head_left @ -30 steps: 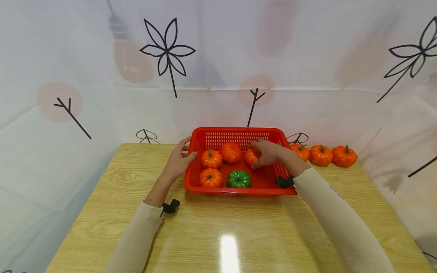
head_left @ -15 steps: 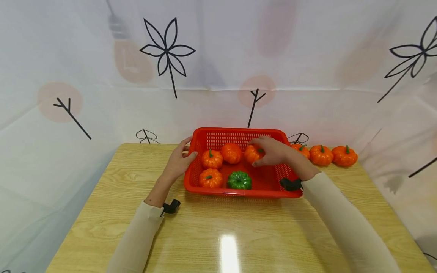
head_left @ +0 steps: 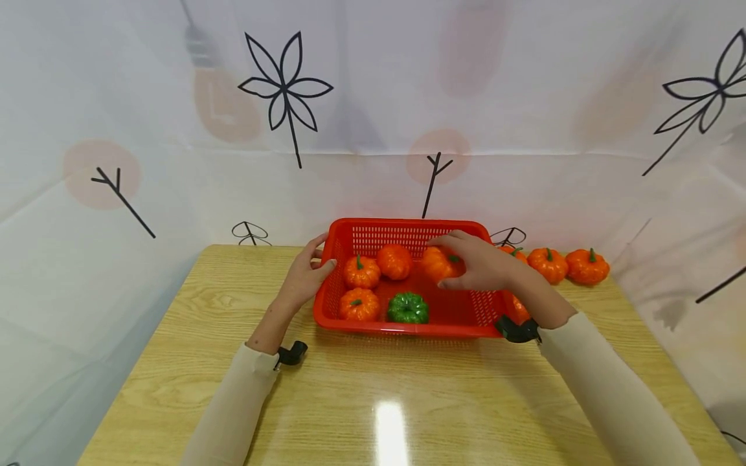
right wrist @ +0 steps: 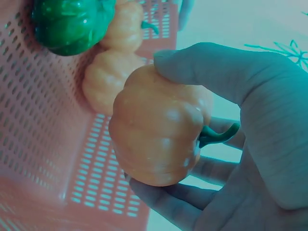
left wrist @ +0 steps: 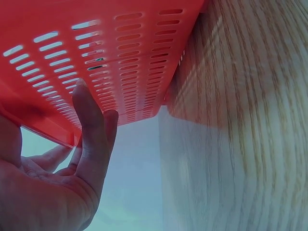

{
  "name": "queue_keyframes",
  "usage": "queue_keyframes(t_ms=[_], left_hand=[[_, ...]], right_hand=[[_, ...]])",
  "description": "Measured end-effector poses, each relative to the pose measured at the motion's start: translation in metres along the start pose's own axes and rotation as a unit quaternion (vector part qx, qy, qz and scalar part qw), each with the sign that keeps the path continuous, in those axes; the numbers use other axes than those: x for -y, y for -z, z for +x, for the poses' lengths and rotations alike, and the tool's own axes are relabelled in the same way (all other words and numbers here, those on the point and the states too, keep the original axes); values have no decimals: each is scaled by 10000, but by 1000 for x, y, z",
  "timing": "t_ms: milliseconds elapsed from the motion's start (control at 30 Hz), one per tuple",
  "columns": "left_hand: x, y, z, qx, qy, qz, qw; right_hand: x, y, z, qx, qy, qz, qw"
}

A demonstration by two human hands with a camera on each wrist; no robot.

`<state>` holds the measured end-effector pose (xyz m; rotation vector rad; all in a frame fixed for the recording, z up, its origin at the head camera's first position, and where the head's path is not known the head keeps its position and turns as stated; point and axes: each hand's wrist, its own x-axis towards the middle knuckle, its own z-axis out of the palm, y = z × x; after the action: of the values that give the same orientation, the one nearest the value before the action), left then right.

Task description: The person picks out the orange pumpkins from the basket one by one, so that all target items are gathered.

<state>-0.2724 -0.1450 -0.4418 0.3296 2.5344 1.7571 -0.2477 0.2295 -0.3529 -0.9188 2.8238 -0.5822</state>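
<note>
In the head view, my left hand holds the left rim of a red plastic basket. The left wrist view shows its fingers against the slotted outer wall. Over the basket's right half, my right hand grips an orange toy pumpkin with a green stem. Thumb and fingers wrap around that pumpkin in the right wrist view. Inside the basket are an orange pumpkin, another pumpkin at the back, a third pumpkin at front left and a green pumpkin.
Right of the basket, an orange pumpkin and another pumpkin stand in a back row on the wooden table. One more orange pumpkin shows partly beside my right wrist. A patterned white cloth hangs behind.
My right hand has moved slightly right with the orange pumpkin in its grip. The right forearm has swung right, uncovering part of a pumpkin beside the basket. My left hand stays put.
</note>
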Motion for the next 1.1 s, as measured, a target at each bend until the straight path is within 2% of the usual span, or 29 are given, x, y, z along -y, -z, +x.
queue_keyframes(t_ms=[333, 567, 967, 1100], left_hand=[[2, 1, 0, 0, 5, -3, 10000], [0, 0, 0, -15, 43, 29, 10000], [1, 0, 0, -30, 23, 25, 10000], [1, -1, 0, -24, 15, 21, 10000]], right_hand=[[-2, -1, -28, -536, 24, 139, 9985], [0, -3, -50, -1118, -70, 312, 9932], [-9, -14, -83, -2289, -214, 646, 9711], [-14, -17, -95, -2627, -225, 581, 9629]])
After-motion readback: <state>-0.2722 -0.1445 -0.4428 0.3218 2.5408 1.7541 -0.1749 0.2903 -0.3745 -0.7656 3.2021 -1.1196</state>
